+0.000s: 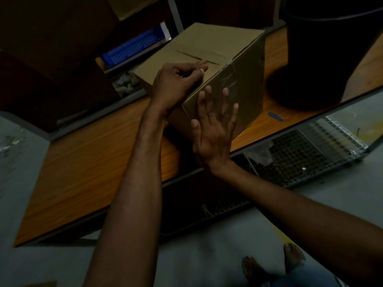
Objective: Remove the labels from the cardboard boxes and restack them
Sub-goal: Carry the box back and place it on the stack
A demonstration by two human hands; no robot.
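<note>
Dimly lit, one camera, looking down. One cardboard box (207,44) in view, standing closed on the desk (93,158) toward its far edge, just beside a black bucket (323,59) at the far right corner.

Left hand (176,81): over the box's top near edge, fingers (199,66) curled tight and pinching a pale bit (202,71) there. It may be a label corner or a tape end; too dark to tell which.

Right hand (213,129): flat against the near side face, fingers (224,94) straight and spread, grasping nothing, bracing the box.

Glossy clear tape (230,77) runs over the top edge and down that side face, under the right hand's fingertips. No printed label can be made out on either visible face.

Small blue strip (275,116) lies on the desk near the front edge, right of the box. Wire grid rack (310,150) sits below the desk's front edge.

Progress, as a judgement: peeling is in hand on this box and not finished, since the pale bit is attached at the edge. No second box and no stack show, so the restacking looks wholly ahead. How many boxes are done cannot be told.
</note>
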